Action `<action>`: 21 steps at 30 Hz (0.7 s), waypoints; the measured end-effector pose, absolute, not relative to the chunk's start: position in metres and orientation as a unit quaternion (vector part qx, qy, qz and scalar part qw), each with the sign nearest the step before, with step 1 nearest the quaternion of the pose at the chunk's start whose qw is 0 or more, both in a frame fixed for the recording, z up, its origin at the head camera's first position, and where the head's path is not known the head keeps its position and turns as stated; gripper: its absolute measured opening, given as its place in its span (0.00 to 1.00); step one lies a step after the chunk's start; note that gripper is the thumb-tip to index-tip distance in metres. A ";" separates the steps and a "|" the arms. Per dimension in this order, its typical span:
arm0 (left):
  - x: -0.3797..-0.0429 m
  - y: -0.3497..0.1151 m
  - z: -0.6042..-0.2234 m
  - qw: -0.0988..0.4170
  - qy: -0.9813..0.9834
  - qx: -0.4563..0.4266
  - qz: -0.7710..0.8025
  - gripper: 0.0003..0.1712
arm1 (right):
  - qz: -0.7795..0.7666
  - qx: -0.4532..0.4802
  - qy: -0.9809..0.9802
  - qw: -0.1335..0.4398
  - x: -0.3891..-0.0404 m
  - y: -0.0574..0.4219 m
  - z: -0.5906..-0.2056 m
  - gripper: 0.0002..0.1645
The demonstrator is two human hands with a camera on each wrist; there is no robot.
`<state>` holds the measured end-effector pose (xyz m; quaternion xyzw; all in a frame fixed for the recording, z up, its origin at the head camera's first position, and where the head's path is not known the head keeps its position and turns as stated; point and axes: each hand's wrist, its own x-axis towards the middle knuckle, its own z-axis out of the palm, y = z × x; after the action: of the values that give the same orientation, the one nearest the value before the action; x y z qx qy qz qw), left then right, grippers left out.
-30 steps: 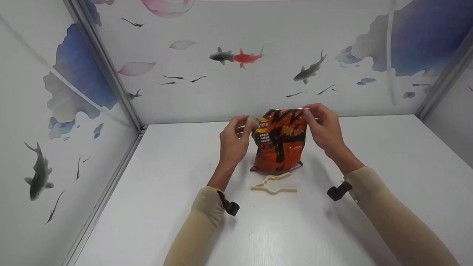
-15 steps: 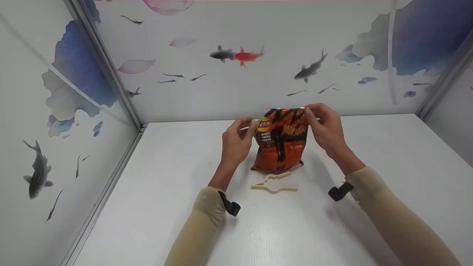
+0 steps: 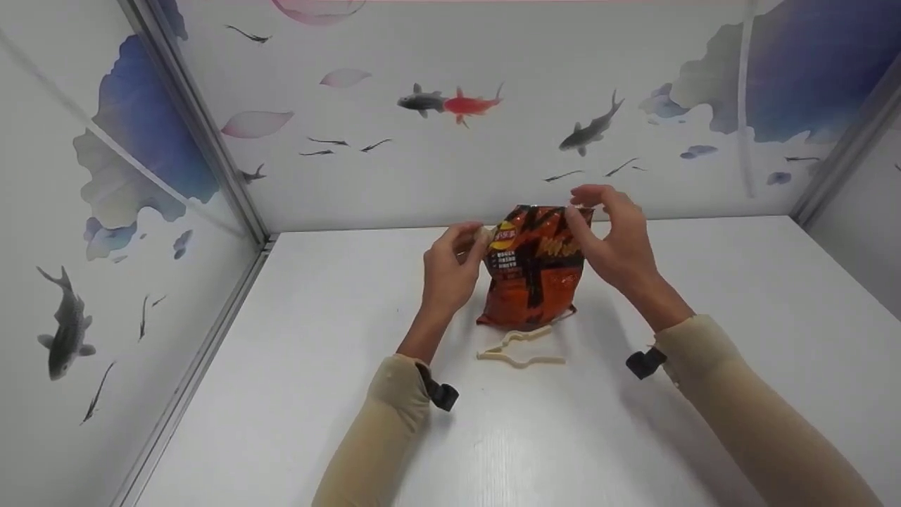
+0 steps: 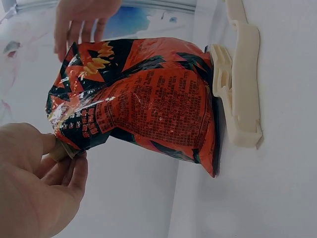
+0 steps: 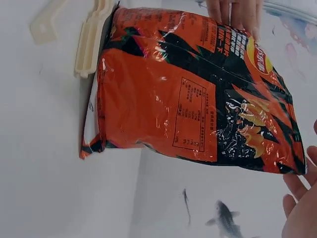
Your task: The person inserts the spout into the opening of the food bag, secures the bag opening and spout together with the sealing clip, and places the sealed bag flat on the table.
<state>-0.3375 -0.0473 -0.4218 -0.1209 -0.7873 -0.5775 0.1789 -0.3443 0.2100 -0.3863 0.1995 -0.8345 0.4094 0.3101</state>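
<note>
An orange and black bag of chips (image 3: 535, 274) stands upright on the white table, leaning slightly. At its top left corner my left hand (image 3: 450, 267) pinches the edge between thumb and fingers; the left wrist view has this left hand (image 4: 44, 183) holding the gathered, pale corner. My right hand (image 3: 619, 236) is at the top right corner with fingers extended and spread from the thumb. In the right wrist view, that right hand's fingertips (image 5: 294, 187) lie right at the corner. A cream bag clip (image 3: 521, 352) lies unfolded in front of the bag.
A white panel wall (image 3: 450, 169) printed with fish and petals rises behind the table (image 3: 338, 317). Another wall (image 3: 63, 211) stands on the left, joined by a metal frame post (image 3: 204, 127).
The left hand moved slightly right toward the bag and kept its pinch. My right hand loosened from the top right corner, its fingers lifting and shifting a little left over the edge.
</note>
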 end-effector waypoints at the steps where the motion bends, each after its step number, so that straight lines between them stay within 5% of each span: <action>1: -0.338 -0.047 -0.422 0.179 -0.789 -0.121 -0.575 0.18 | 0.375 0.220 -0.839 0.325 -0.343 0.206 -0.384 0.22; 5: -0.338 -0.046 -0.421 0.181 -0.795 -0.129 -0.564 0.18 | 0.249 0.308 -0.853 0.339 -0.338 0.187 -0.373 0.25; 10: -0.341 -0.046 -0.422 0.185 -0.796 -0.149 -0.556 0.18 | 0.143 0.367 -0.873 0.286 -0.341 0.165 -0.364 0.27; 21: -0.344 -0.041 -0.421 0.186 -0.801 -0.156 -0.547 0.19 | 0.050 0.315 -0.925 0.205 -0.353 0.154 -0.349 0.25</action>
<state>-0.3436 -0.0410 -0.4206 -0.1562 -0.8015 -0.5466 0.1858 -0.3530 0.1540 -0.3489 0.3150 -0.9254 0.0501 0.2048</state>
